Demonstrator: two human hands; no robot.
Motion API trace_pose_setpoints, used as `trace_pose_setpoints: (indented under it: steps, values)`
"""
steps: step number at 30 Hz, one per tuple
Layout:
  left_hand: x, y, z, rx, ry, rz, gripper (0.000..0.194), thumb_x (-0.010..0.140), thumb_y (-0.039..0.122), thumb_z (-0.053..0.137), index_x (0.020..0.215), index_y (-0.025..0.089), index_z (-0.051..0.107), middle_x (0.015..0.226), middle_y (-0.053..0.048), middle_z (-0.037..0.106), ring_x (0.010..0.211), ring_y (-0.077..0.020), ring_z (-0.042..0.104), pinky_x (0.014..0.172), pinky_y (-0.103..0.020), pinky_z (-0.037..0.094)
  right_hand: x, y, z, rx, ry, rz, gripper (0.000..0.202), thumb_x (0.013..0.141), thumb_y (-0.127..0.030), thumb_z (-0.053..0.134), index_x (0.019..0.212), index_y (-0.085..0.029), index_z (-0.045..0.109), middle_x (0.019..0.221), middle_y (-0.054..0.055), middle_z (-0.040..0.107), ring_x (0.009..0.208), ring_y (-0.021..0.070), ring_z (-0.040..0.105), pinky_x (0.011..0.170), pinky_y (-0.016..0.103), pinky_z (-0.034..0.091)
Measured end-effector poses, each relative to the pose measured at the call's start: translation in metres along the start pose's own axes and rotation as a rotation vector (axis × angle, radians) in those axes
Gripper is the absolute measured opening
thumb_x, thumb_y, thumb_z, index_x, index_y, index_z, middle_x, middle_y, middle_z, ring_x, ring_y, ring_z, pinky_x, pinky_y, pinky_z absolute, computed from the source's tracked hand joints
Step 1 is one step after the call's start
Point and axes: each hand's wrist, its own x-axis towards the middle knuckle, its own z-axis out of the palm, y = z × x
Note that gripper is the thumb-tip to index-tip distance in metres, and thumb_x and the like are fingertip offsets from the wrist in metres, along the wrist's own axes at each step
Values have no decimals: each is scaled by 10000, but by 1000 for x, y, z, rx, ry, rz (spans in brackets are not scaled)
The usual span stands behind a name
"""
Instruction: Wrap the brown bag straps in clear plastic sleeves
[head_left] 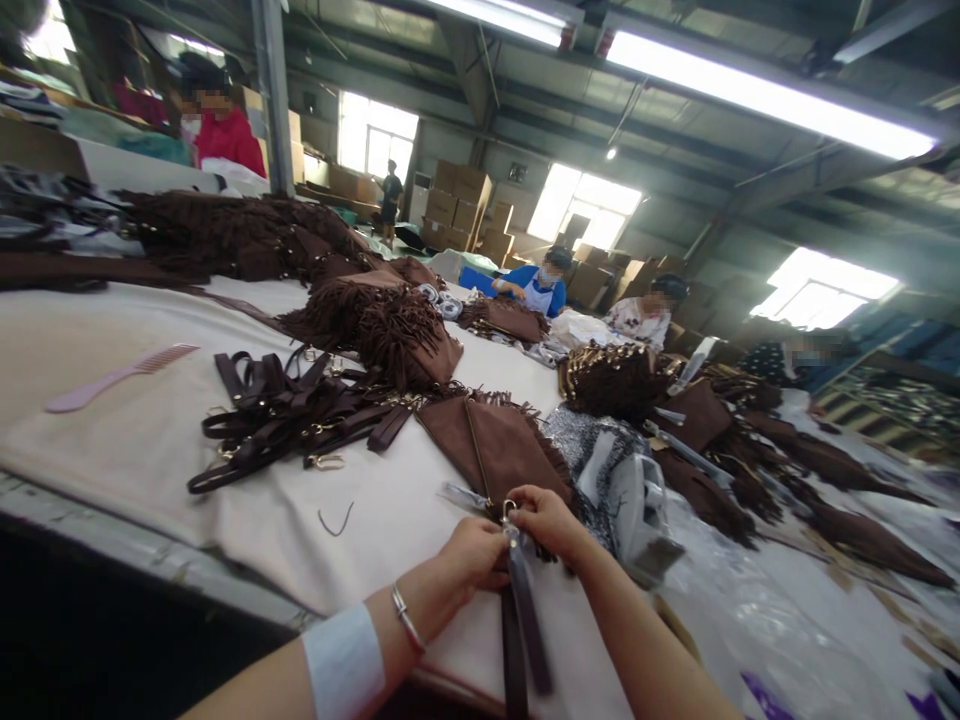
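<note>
Head view — left hand [474,556], right hand [547,520] at clasp [510,507], zippered bag [508,445]

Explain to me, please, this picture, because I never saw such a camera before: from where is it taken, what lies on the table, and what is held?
There is no machine here: a person works with bare hands. The single picture comes from a camera worn on that person's head, looking forward and down.

On the pale-covered table lie a pink comb, a tangle of dark straps with metal clips, and a brown fringed bag. More brown fringed pieces are heaped behind and to the right.

The left hand and right hand meet at the bag's near corner, their fingers on a strap and its metal clasp. I cannot tell if it is fastened.
</note>
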Motion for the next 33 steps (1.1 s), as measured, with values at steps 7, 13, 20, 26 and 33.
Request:
trace_pose_setpoints:
  steps: [7, 13, 20, 26, 33]
  values:
    - [-1, -1, -2, 70, 15, -9, 120, 703, 229, 703, 781, 150, 657, 742, -66, 695, 628, -143, 642, 524, -220, 476, -17, -8, -2, -68, -16, -25, 164, 691, -273, 634, 749, -172, 751, 688, 11, 711, 660, 160, 607, 627, 254, 455]
    - [0, -6, -3, 105, 8, 6, 40, 725, 151, 622, 765, 150, 630, 692, -58, 665, 608, -148, 630, 515, -231, 471, -24, 0, 5, -172, 110, -6, 209, 743, -324, 598, 645, -169, 698, 608, 14, 667, 609, 162, 567, 582, 257, 387]
    - [7, -12, -2, 325, 73, 108, 106, 757, 267, 657, 708, 186, 607, 529, -8, 594, 416, -133, 520, 459, -260, 427, -19, 4, 16, -235, 253, 0, 350, 765, -402, 601, 482, -199, 573, 494, -1, 567, 536, 136, 460, 583, 270, 331]
    - [12, -9, -8, 517, 162, 399, 179, 732, 197, 648, 559, 194, 606, 534, -14, 575, 548, -153, 525, 591, -266, 405, -35, 2, 20, -142, 343, 76, 321, 801, -485, 546, 745, -191, 658, 691, 40, 681, 671, 194, 606, 633, 279, 420]
    - [13, -14, -15, 729, 254, 665, 182, 820, 207, 554, 651, 196, 619, 678, -42, 632, 649, -172, 548, 656, -272, 370, -105, 8, 28, -38, 256, 200, 323, 736, -418, 651, 934, -163, 666, 669, 23, 670, 643, 202, 602, 586, 278, 412]
